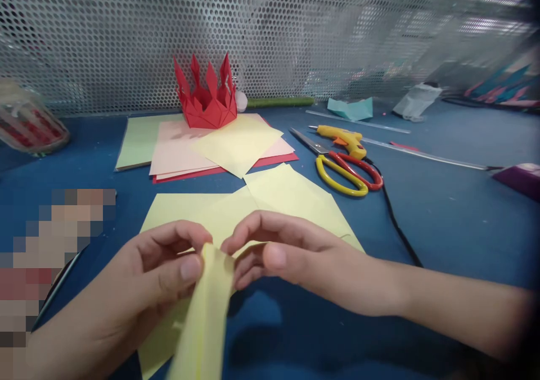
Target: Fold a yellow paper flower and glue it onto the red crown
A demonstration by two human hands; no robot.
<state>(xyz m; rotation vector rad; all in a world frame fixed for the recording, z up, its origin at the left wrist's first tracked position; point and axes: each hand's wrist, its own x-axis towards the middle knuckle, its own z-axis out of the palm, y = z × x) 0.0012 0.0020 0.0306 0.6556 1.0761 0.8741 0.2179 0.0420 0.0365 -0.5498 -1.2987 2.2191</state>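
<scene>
At far left, a jar [34, 122] rests on the blue desk [447, 222]. Next comes the left hand [156, 279], its grip pinching the top of a folded yellow strip [208, 318] above yellow sheets [185, 206]. Beyond these, a red crown [210, 107] stands on stacked paper [171, 144]. At the strip's right edge, the right hand [287, 248] has a loosened grip, thumb apart from curved fingers; whether the fingertips touch the strip cannot be told. Farther right lie scissors [337, 158] and, just beside them, a glue gun [341, 136].
</scene>
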